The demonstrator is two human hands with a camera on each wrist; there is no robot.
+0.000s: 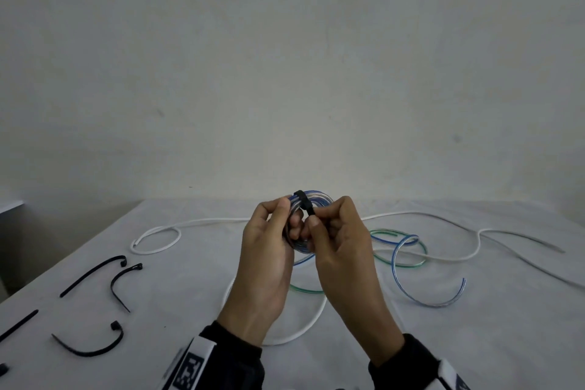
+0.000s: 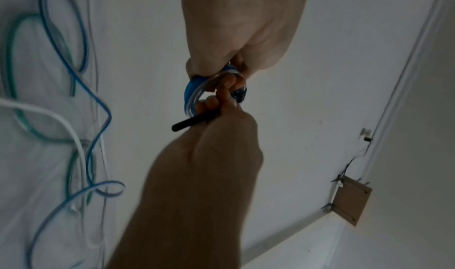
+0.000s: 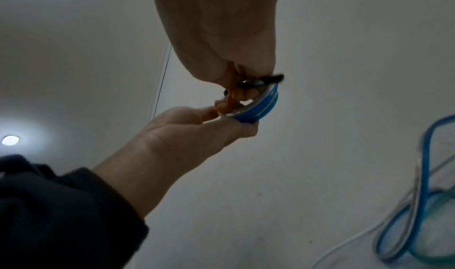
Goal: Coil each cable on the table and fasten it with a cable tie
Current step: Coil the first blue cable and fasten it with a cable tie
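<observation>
Small round coil of glossy, translucent blue cable (image 1: 311, 199) raised above the table between both hands. Left hand (image 1: 269, 250) curled round the coil's left rim, thumb on top. Right hand (image 1: 343, 244) pinching the flat black cable tie (image 1: 304, 202) looped over the coil's upper strands; stiff tail of the tie projecting past the right fingers (image 2: 216, 100) in the left wrist view.

Loose, uncoiled blue run (image 1: 427, 291) trailing right of the right hand, crossing one translucent green cable (image 1: 397, 233). One white cable (image 1: 443, 218), smooth and round, winding behind and beneath both hands.

Four spare black ties (image 1: 91, 277) plainly visible left of the left hand, thin ribbed straps with blocky heads, three bent into arcs and one straight; a further dark fragment at the frame's lower left edge, unidentifiable.

Table (image 1: 190, 279) covered in pale, matte cloth; plain off-white wall (image 1: 285, 73) behind.
</observation>
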